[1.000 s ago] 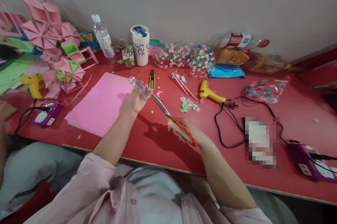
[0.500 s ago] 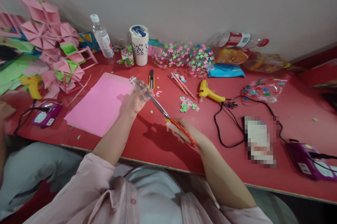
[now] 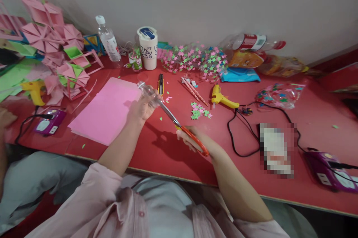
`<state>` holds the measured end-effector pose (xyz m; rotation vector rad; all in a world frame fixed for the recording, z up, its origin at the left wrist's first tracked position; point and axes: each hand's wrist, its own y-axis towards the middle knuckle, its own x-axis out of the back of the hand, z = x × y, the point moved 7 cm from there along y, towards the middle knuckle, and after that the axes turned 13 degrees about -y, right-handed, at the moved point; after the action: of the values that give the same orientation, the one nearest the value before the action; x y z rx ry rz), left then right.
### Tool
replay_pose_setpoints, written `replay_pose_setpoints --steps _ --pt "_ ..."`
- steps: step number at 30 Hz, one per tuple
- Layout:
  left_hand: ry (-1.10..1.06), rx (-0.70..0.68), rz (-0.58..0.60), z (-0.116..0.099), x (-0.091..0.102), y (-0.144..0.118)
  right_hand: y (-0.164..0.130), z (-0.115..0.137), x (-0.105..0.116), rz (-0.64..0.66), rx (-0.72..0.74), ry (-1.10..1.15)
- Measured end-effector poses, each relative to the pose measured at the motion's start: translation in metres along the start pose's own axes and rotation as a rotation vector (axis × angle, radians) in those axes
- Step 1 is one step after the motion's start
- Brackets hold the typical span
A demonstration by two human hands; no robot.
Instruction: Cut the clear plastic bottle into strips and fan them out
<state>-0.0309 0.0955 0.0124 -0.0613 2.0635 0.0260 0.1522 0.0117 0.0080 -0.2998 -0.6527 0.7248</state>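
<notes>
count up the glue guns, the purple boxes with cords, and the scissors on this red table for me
Yellow glue guns: 2, one right of centre, one at the left by the pink paper shapes.
Purple boxes: 2, one at left, one at right.
Scissors: 1, in the right hand.
Total: 5.

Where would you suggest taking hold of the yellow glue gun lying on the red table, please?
Grip the yellow glue gun by its handle, the stub that points toward the wall, coming from above. It lies flat on the red table, nozzle toward the right, with its black cord trailing toward you.
</notes>
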Motion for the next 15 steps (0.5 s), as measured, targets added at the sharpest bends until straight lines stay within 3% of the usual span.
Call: replay_pose_setpoints --steps 15 --pt "0.023 0.003 0.013 -0.0021 0.0006 0.0004 0.0036 -0.0078 -0.0029 -0.019 -0.086 0.041"
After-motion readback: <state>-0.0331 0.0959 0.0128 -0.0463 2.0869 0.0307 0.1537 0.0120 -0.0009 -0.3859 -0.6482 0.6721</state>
